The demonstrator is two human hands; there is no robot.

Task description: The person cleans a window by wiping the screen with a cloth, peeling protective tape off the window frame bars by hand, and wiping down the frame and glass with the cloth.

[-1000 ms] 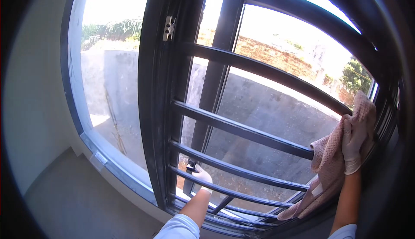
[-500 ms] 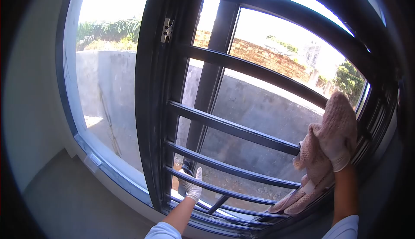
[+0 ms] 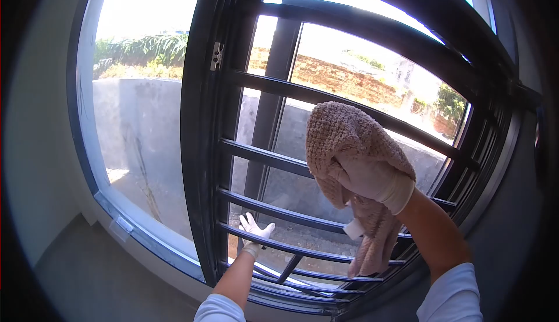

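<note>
My left hand [image 3: 254, 232], in a white glove, is spread open among the lower bars near the left side of the dark window frame [image 3: 201, 135], with nothing in it. A pinkish-brown textured cloth [image 3: 343, 132] with a small white tag is gripped in my gloved right hand [image 3: 375, 181], held in front of the dark horizontal bars [image 3: 279, 211]. The cloth's lower end hangs down over the lower bars. Part of my right hand's fingers is hidden by the cloth.
Left of the frame is a wide opening with a pale sill [image 3: 157, 243] bearing a small white label. A metal latch plate [image 3: 217, 56] sits on the frame. Outside stand a grey wall [image 3: 151, 141], a brick wall [image 3: 343, 83] and plants [image 3: 142, 51].
My right hand has moved left with the cloth, away from the frame's right side. My left hand's fingers have come off the dark handle and are now spread. The view has shifted slightly.
</note>
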